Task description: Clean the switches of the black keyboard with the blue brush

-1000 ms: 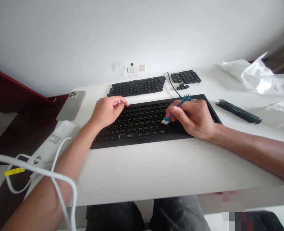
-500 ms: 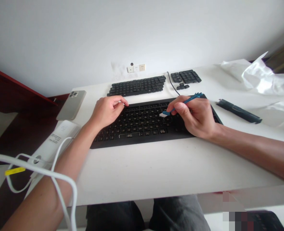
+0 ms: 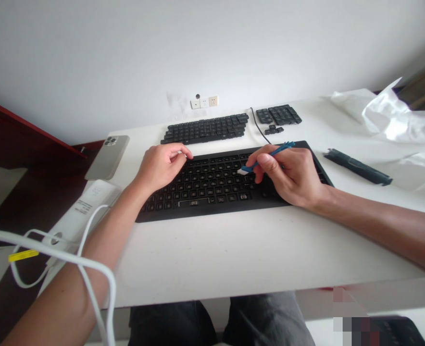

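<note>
A black keyboard base (image 3: 198, 204) with its keycaps off lies on the white table, rows of bare key sockets showing. My left hand (image 3: 162, 166) rests over its left back part, fingers bent and braced against it; the hand hides that corner. Between thumb and fingers, my right hand (image 3: 295, 173) grips a small blue brush (image 3: 247, 169) with pale bristles. The bristle end points left and down at the sockets right of the middle; I cannot tell whether it touches them. My right hand covers much of the base's right side.
Behind the base lie removed keycaps (image 3: 205, 129) in rows, a number-pad group (image 3: 284, 114) and a black cable. At right are a dark long piece (image 3: 358, 166) and a crumpled plastic bag (image 3: 396, 115). A phone (image 3: 107, 156) and a white power strip (image 3: 86, 206) lie left; white cords cross my left forearm.
The brush and the fingers of my right hand have shifted slightly left, and the brush's tail end has dropped a little. My left hand stays in place.
</note>
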`<state>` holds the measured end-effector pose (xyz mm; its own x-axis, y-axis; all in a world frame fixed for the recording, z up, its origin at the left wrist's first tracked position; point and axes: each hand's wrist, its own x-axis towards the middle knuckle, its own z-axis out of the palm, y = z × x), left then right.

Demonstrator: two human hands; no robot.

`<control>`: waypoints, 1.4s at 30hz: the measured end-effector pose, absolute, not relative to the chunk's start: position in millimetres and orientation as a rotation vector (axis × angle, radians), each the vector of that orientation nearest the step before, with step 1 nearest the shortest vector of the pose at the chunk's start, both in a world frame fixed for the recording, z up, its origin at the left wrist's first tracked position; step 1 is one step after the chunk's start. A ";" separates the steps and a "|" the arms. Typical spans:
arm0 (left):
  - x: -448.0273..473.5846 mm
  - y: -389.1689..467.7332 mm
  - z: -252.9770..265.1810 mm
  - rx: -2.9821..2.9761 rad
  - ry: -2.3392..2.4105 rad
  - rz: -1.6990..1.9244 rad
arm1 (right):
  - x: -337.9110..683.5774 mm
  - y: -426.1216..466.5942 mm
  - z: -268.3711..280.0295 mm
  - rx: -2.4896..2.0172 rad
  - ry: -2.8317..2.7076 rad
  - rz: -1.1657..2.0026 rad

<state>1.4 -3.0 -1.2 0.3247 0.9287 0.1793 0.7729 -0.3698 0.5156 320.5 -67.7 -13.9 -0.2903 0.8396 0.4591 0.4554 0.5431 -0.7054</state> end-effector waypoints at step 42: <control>1.4 -2.8 -1.7 2.243 1.527 0.645 | 318.3 -70.6 -11.6 -1.059 -1.975 0.536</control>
<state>1.4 -2.8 -1.7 0.3156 0.9333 0.1714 0.7736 -0.3577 0.5231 318.3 -70.6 -11.6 -0.3166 0.8306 0.4582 0.4851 0.5568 -0.6743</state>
